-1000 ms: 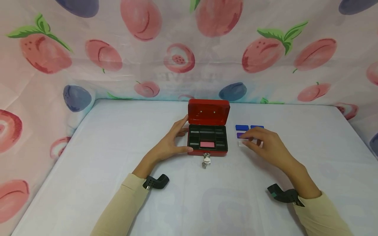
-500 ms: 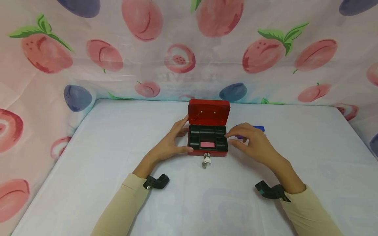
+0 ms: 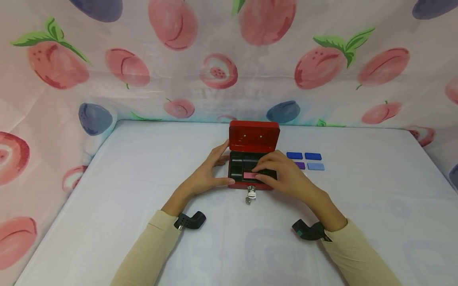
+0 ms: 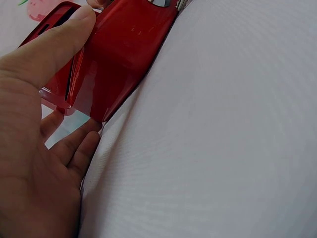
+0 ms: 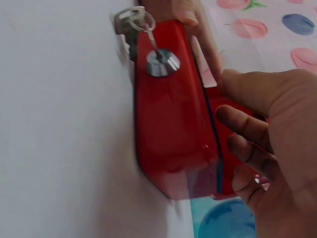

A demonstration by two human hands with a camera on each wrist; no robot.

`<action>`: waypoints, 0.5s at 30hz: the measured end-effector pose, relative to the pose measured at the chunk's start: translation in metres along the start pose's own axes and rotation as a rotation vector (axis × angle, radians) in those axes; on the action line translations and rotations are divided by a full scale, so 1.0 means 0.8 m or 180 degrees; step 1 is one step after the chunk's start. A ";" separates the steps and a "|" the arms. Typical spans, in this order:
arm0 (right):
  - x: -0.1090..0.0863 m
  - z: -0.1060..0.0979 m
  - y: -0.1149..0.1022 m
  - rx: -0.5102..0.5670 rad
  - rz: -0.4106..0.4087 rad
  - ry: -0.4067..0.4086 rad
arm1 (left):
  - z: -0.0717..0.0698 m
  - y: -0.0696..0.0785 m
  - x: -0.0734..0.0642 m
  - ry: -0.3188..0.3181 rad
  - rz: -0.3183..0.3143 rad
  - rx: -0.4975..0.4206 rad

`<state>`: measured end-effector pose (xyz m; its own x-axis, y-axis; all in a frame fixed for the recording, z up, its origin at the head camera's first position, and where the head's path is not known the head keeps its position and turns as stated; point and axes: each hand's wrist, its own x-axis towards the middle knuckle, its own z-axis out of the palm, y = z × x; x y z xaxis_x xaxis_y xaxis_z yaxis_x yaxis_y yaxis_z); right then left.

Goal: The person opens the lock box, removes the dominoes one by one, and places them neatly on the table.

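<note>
A small red cash box [image 3: 234, 185] stands with its lid [image 3: 254, 135] raised and a black tray inside. In the tray's front middle compartment lies a pink block [image 3: 249, 175]. My left hand [image 3: 205, 174] holds the box's left side; its thumb is on the front corner and the other fingers reach back toward the lid. Over the tray's right part is my right hand [image 3: 286, 174], thumb and index finger apart at the pink block's right end. The right wrist view shows nothing between those fingers. Keys [image 3: 249, 195] hang from the front lock [image 5: 162, 63].
Right of the box lie two blue blocks [image 3: 294, 155], a purple block [image 3: 299, 165] and a light blue block [image 3: 316, 166]. A white piece [image 3: 305, 173] is mostly hidden behind the right hand. A fruit-print cloth [image 3: 218, 91] hangs behind the white table.
My right hand has moved left from above the coloured blocks to the tray, uncovering most of them. My left hand, the box and the pink block have stayed in place.
</note>
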<state>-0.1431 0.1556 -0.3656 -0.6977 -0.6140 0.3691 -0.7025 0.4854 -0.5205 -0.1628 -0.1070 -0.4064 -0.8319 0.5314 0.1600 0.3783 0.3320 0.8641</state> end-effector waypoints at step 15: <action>0.012 0.011 -0.005 -0.0343 -0.0004 -0.0338 | -0.008 0.045 -0.010 -0.0061 -0.0007 -0.0127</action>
<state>-0.1461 0.1423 -0.3669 -0.6820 -0.6743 0.2832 -0.7184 0.5451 -0.4322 -0.1453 -0.1041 -0.3734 -0.8245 0.5457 0.1494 0.3598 0.3020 0.8828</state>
